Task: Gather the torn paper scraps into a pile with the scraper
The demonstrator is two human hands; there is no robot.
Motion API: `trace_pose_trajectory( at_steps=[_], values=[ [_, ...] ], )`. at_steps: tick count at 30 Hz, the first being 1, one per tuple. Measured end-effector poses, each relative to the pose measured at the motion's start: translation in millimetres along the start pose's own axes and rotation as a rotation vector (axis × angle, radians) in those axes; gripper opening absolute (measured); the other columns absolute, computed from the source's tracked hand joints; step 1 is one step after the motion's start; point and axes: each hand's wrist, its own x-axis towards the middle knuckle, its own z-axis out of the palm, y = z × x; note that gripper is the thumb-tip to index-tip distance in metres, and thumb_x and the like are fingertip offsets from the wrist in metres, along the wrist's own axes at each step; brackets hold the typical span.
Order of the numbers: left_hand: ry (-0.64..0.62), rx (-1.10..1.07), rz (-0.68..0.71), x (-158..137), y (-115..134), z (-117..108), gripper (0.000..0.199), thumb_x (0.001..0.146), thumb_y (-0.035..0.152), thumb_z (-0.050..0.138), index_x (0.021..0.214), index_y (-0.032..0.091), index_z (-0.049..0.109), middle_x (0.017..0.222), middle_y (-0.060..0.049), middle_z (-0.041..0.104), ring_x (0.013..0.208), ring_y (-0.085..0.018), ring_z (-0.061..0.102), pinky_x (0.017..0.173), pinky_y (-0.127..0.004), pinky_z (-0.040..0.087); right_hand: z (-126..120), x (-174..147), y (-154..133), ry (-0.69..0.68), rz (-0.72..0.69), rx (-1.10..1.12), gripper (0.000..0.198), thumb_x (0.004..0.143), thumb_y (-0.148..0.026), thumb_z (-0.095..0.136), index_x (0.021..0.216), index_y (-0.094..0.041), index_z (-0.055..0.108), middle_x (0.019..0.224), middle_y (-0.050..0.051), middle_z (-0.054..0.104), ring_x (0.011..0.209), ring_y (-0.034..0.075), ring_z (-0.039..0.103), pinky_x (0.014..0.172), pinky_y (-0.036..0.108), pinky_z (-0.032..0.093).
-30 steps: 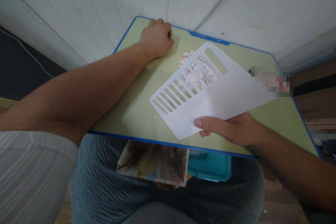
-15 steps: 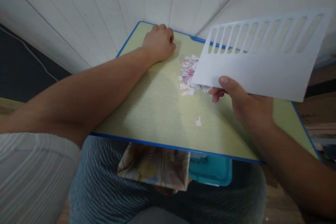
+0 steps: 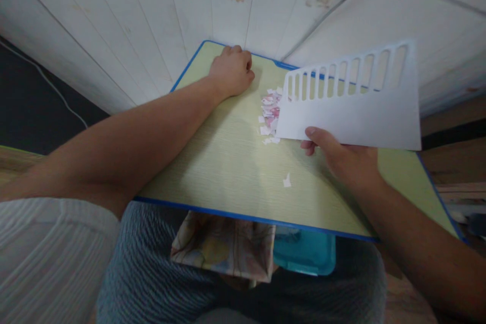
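The right hand pinches with its fingers the lower edge of the white slotted board, whose long axis runs mostly rightward from them; paper scraps lie leftward, beyond these fingers; the left hand is curled, contents one cannot tell

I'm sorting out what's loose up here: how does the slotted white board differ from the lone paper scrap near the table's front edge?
Size: the slotted white board is far larger than the lone scrap.
Pose: the board is held up at a tilt in the right hand; the scrap lies on the table.
Outline: the board is straight-edged with a row of slots; the scrap is irregular, with a narrow point.
Both look whitish.
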Motion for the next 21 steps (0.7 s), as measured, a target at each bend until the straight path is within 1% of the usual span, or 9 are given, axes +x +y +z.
trace_pose_trajectory(
  at_steps=[4,7,9,12,14,17,19,21],
  values=[
    [-0.014,-0.004,-0.005,0,0,-1,0.032,0.107,0.025,0.061,0.128,0.027,0.085,0.143,-0.017,0.074,0.14,-0.041,0.06,0.116,-0.06,0.056,-2,2,-1,-0.046,0.006,-0.008,0.04,0.099,-0.046,0.084,0.063,-0.031,0.073,0.068,0.001,0.076,0.065,0.024,0.075,0.081,0.043,0.067],
    [-0.003,-0.012,-0.002,1,-3,0,0.031,0.106,0.026,0.062,0.126,0.03,0.085,0.141,-0.015,0.075,0.14,-0.041,0.061,0.117,-0.061,0.056,-3,1,-2,-0.07,-0.019,0.006,0.041,0.098,-0.042,0.086,0.061,-0.031,0.072,0.066,0.002,0.076,0.065,0.025,0.075,0.076,0.042,0.068],
    [0.004,-0.021,0.004,1,-4,0,0.03,0.105,0.027,0.063,0.124,0.033,0.085,0.138,-0.012,0.077,0.139,-0.041,0.061,0.117,-0.062,0.055,-5,0,-3,-0.064,-0.018,0.046,0.04,0.093,-0.036,0.087,0.057,-0.031,0.07,0.063,0.002,0.074,0.063,0.025,0.072,0.069,0.041,0.066],
    [0.001,-0.02,0.01,0,-5,-1,0.031,0.105,0.029,0.062,0.124,0.034,0.085,0.139,-0.012,0.076,0.139,-0.041,0.062,0.118,-0.062,0.055,-10,1,-6,-0.057,0.002,0.17,0.035,0.082,-0.033,0.089,0.055,-0.029,0.067,0.056,0.001,0.069,0.051,0.022,0.062,0.052,0.038,0.056],
    [-0.001,-0.016,0.005,0,-5,-1,0.032,0.106,0.029,0.06,0.125,0.03,0.085,0.142,-0.015,0.075,0.14,-0.041,0.061,0.119,-0.061,0.054,-13,3,-9,-0.154,0.017,0.246,0.029,0.075,-0.032,0.088,0.056,-0.027,0.067,0.053,0.001,0.067,0.046,0.02,0.057,0.045,0.036,0.05],
    [-0.004,0.002,-0.001,1,-6,-1,0.031,0.105,0.031,0.06,0.124,0.029,0.085,0.142,-0.014,0.074,0.138,-0.039,0.061,0.118,-0.057,0.054,-18,7,-11,-0.362,0.028,0.275,0.021,0.073,-0.029,0.087,0.06,-0.026,0.071,0.053,0.0,0.067,0.046,0.019,0.058,0.043,0.033,0.05],
    [-0.001,0.007,0.005,2,-8,0,0.03,0.104,0.031,0.061,0.123,0.031,0.084,0.14,-0.012,0.075,0.137,-0.038,0.061,0.118,-0.055,0.054,-20,8,-11,-0.434,0.029,0.264,0.02,0.074,-0.029,0.088,0.062,-0.025,0.072,0.055,0.001,0.069,0.048,0.019,0.061,0.044,0.032,0.051],
    [0.005,0.005,0.013,3,-9,1,0.029,0.104,0.031,0.061,0.123,0.031,0.083,0.14,-0.012,0.075,0.136,-0.038,0.061,0.118,-0.056,0.054,-20,8,-10,-0.461,0.028,0.256,0.022,0.076,-0.03,0.089,0.063,-0.024,0.072,0.056,0.001,0.069,0.048,0.018,0.062,0.044,0.031,0.051]
  ],
)
